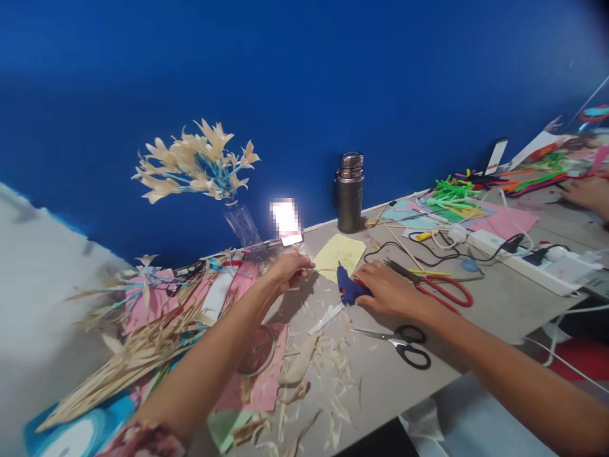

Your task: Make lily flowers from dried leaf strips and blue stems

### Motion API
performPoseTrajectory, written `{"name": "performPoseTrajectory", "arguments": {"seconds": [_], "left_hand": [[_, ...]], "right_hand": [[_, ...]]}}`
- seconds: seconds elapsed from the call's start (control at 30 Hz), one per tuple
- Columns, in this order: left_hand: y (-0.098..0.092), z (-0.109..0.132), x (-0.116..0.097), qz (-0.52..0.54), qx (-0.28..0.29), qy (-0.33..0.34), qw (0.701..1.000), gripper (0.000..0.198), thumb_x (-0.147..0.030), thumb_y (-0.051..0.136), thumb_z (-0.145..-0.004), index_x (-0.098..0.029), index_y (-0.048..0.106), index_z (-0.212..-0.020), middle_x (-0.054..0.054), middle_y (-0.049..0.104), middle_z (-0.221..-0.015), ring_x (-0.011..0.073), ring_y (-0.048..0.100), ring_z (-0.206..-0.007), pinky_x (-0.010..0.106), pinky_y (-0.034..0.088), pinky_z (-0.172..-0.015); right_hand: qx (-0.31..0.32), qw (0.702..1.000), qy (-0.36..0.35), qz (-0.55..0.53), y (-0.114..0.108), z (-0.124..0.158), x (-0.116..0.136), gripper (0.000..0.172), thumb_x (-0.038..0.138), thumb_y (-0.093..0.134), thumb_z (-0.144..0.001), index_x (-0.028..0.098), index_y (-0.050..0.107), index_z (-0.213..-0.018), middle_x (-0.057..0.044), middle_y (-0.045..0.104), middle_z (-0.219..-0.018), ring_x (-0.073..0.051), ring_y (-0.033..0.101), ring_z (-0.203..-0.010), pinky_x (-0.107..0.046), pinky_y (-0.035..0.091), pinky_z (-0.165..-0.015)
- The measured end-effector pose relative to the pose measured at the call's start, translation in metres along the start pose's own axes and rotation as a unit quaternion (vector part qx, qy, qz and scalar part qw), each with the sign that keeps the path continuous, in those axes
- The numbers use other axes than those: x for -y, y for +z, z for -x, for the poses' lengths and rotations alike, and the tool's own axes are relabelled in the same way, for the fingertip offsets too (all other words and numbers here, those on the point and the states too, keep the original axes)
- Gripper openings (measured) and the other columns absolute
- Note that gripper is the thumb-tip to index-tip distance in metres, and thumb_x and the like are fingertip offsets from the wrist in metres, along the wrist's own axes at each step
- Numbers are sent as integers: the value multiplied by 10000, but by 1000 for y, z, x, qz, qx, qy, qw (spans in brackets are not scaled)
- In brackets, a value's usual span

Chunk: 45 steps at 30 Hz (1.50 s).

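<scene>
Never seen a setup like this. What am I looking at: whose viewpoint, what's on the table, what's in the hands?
There's no robot here: these are a person's own two bare hands. The single picture comes from a camera worn on that person's head, looking forward and down.

The right hand holds a blue glue gun, its nozzle over yellow paper. The left hand is beside that paper, fingers drawn together; anything pinched there is too small to make out.

On the table nearby are black-handled scissors, red-handled scissors and pale scraps. Farther back stand a metal flask and a clear vase of cream flowers. Another person's hand shows at the right edge.
</scene>
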<state>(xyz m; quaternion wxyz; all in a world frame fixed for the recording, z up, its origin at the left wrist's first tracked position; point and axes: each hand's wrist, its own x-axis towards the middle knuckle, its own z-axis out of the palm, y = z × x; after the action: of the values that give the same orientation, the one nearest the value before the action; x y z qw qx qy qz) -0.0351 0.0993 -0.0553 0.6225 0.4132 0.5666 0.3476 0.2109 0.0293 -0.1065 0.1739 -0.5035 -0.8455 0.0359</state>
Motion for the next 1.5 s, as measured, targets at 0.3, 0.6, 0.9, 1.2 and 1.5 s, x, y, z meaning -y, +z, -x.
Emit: {"name": "performPoseTrajectory", "arguments": {"seconds": [0.3,0.6,0.9,1.2,1.5], "left_hand": [[5,-27,17,-3,-16,-15,1000,260,-112,836,-583,-135,588,-660,51,655,-575,81,499,-385,168,121,-357],[13,29,11,104,107,87,985,389,-307,900,-615,-155,561,-730,-46,545,-617,12,313,-416,140,145,-372],[23,69,15,150,102,75,981,399,-288,911,-579,-160,559,-717,-87,423,-544,12,252,-413,155,110,-383],[23,71,17,196,137,38,970,399,-257,915,-580,-147,550,-698,-62,489,-564,-6,213,-410,152,81,-384],[20,70,17,208,150,33,966,387,-234,905,-605,-143,540,-695,-67,469,-566,-4,216,-420,136,90,-385]], "right_hand": [[-35,989,-10,-146,0,7,-26,245,234,670,-855,174,701,-1091,-122,672,-1134,-292,574,-1071,-458,458,-948],[-91,736,128,-658,-33,44,-18,417,551,604,-912,192,715,-1094,-122,731,-1068,-248,706,-886,-412,585,-799],[-86,831,54,-546,-22,58,15,512,631,532,-931,202,714,-1143,-121,745,-994,-273,706,-953,-406,593,-851],[-68,874,-1,-481,-26,57,23,479,632,462,-962,256,699,-1141,-74,732,-871,-259,716,-798,-457,599,-808],[-73,869,30,-489,-28,57,21,499,640,513,-928,220,730,-1088,-96,755,-902,-273,721,-862,-405,606,-831]]}}
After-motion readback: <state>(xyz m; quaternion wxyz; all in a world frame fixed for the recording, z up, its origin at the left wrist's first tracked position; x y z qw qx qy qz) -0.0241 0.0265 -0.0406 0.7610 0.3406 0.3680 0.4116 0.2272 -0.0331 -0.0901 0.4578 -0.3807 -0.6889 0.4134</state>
